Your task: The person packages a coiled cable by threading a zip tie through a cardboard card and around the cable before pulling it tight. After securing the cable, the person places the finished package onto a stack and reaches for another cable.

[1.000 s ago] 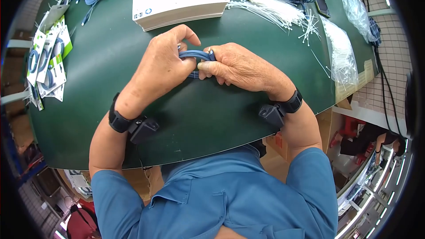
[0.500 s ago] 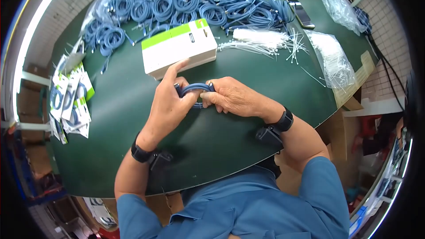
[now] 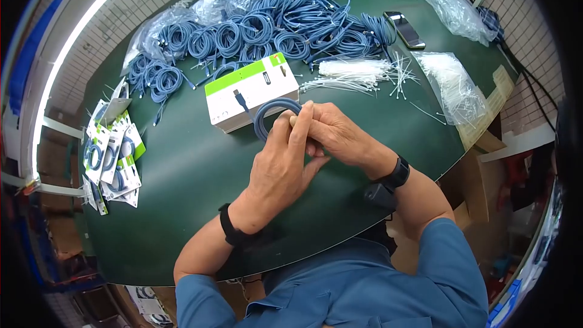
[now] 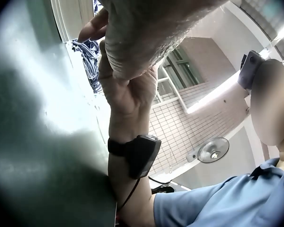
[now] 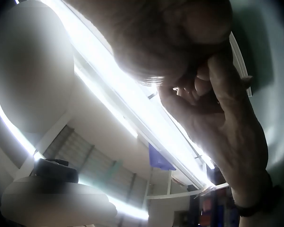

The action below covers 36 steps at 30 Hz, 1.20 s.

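Note:
In the head view a coiled blue cable (image 3: 261, 120) is held up at the fingertips of both hands, one connector sticking out at its left. The left hand (image 3: 282, 161) pinches near the coil's lower right side, its forefinger touching the right hand's fingers. Curled round the coil's right side, the right hand (image 3: 334, 133) has its thumb and forefinger against the left fingers. The hands hide the part of the coil between them. Both wrist views show the hands close together, with the coil not discernible.
Behind the hands stands a white and green box (image 3: 252, 91). Many coiled cables (image 3: 255, 27) lie farther back, with white zip ties (image 3: 355, 73), a phone (image 3: 405, 29) and a plastic bag (image 3: 452, 88) to the right. Packaged cables (image 3: 112, 158) lie at the left.
The left hand has moved from the coil's left side to the right hand, fingers now together. More of the coil and its connector show, and the head view has shifted.

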Available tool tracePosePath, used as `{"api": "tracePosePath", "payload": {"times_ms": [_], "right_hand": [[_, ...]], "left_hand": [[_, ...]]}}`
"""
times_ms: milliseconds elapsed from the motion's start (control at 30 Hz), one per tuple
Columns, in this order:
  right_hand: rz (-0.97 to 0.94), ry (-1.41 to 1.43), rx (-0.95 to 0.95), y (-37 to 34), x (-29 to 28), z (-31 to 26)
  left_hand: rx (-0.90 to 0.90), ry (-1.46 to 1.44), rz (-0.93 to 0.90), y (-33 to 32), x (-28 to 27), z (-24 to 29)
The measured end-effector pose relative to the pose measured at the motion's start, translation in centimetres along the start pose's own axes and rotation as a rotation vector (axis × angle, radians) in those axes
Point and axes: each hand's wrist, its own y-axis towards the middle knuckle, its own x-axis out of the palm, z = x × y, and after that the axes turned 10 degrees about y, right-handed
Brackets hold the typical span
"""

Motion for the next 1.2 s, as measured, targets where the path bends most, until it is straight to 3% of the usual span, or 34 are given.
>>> {"api": "tracePosePath", "payload": {"times_ms": [200, 300, 400, 567, 733, 867, 967, 1000, 1100, 1200], "right_hand": [[0.121, 0.084, -0.004, 0.2, 0.1, 0.4], [0.252, 0.035, -0.147, 0.3, 0.7, 0.0], [0.233, 0.09, -0.102, 0.3, 0.5, -0.4], [0.113, 0.292, -0.09, 0.3, -0.1, -0.2], [0.064, 0.314, -0.055, -0.5, 0.6, -1.4], [0.009, 0.109, -0.119, -1.7, 1.0, -3.3], [0.044, -0.491, -0.513, -1.9, 0.7, -3.6], [0.043, -0.486, -0.516, -1.9, 0.9, -3.8], [0.008, -0.962, -0.796, -1.8, 1.4, -4.9], [-0.053, -1.087, -0.947, -0.3, 1.4, -3.8]], "left_hand": [[0.06, 0.011, 0.041, 0.6, 0.1, -1.0], [0.069, 0.016, 0.073, -0.2, 0.3, -1.7], [0.221, 0.027, 0.15, -0.6, 0.4, -2.3], [0.258, -0.089, 0.286, -0.2, -0.3, -2.7], [0.218, -0.202, 0.319, -0.2, -1.7, -1.9], [0.177, -0.3, 0.315, -0.1, -3.5, -1.9], [0.155, -0.362, 0.311, 0.0, -4.5, -2.1], [0.153, -0.366, 0.314, 0.0, -4.7, -2.2], [0.155, -0.375, 0.312, 0.1, -4.9, -2.2], [0.258, -0.324, 0.288, 0.6, -4.7, -2.2]]}}
